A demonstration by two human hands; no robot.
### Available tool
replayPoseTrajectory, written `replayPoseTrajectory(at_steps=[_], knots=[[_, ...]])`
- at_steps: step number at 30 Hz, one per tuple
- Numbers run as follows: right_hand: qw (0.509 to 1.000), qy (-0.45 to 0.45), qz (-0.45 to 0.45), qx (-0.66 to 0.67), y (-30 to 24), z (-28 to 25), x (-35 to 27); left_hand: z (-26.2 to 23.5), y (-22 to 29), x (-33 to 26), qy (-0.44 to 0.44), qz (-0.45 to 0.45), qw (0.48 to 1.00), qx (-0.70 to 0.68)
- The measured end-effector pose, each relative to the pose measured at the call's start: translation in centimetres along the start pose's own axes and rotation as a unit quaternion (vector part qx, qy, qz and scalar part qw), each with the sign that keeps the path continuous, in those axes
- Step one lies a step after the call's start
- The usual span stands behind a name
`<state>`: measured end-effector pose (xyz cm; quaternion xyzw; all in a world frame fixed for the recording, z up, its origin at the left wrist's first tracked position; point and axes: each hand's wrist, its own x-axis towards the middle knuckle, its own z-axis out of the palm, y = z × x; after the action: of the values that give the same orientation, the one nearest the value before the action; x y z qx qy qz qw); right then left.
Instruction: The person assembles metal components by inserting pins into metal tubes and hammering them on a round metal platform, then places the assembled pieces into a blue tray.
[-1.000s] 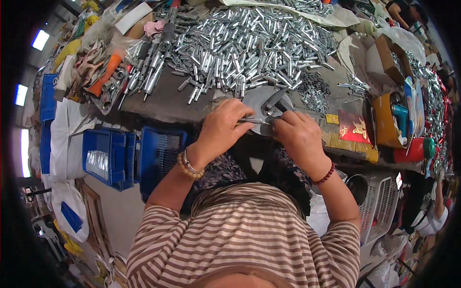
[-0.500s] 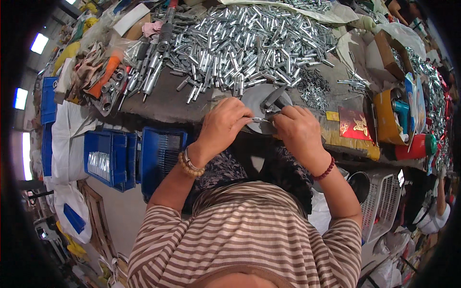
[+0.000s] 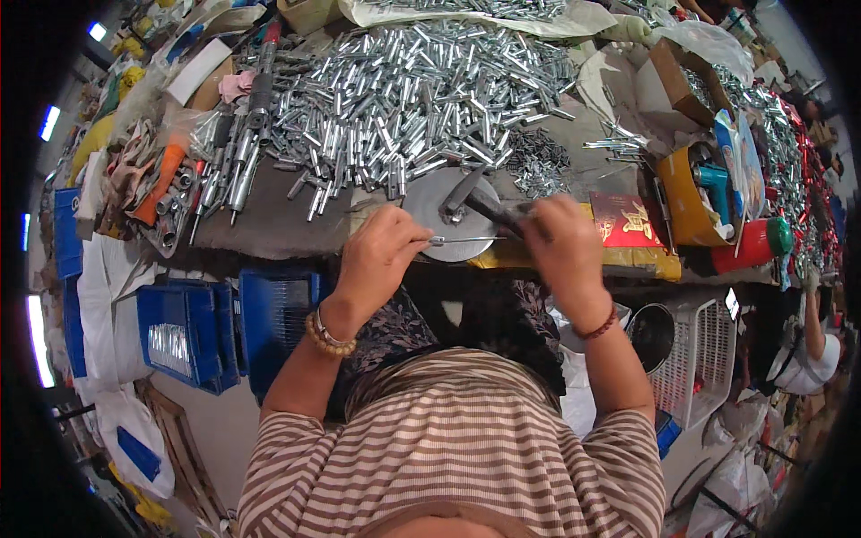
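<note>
My left hand [image 3: 381, 251] pinches a thin metal rod with a silver fitting [image 3: 439, 240] at its near end. The rod stretches right across the front of a round grey metal disc [image 3: 430, 199] at the bench edge. My right hand [image 3: 567, 247] is closed around the dark handle of a hammer [image 3: 490, 204], slightly blurred by motion. The hammer's head rests on or just over the disc. Behind the disc spreads a large heap of short silver metal tubes [image 3: 395, 99]. Small dark and silver pins [image 3: 541, 166] lie in a pile to its right.
Tools [image 3: 242, 161] and an orange-handled item lie at the left. A red card [image 3: 619, 222], a yellow container [image 3: 691, 197] and a red bottle with a green cap [image 3: 753, 247] stand right. Blue bins [image 3: 179, 332] hang below left; a white basket [image 3: 700, 359] is below right.
My right hand has let go of the fitting end and moved right, taking hold of the hammer handle. My left hand still holds the rod. The view has shifted a little.
</note>
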<state>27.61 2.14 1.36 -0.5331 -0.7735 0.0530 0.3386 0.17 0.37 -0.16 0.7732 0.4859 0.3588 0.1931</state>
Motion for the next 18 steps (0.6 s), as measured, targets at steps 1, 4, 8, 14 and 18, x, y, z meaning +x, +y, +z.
replayPoseTrajectory(at_steps=[1,4,8,14,18], knots=[[0.999,0.002,0.038,-0.017,1.4,-0.7,0.1,0.0,0.1,0.0,0.001,-0.001,1.0,0.001],[0.994,0.009,0.095,-0.048,4.1,-1.5,0.0,0.2,0.0,0.1,0.004,0.004,1.0,-0.005],[0.999,-0.012,0.036,-0.037,5.0,-1.0,0.5,0.0,0.0,0.0,0.002,0.0,1.0,-0.006],[0.987,-0.077,-0.028,-0.135,5.3,-0.8,1.4,-0.2,-0.3,-0.1,0.004,0.004,1.0,0.004],[0.989,-0.081,-0.017,-0.122,4.4,-1.4,1.4,0.0,-0.3,0.0,0.005,0.007,1.0,0.003]])
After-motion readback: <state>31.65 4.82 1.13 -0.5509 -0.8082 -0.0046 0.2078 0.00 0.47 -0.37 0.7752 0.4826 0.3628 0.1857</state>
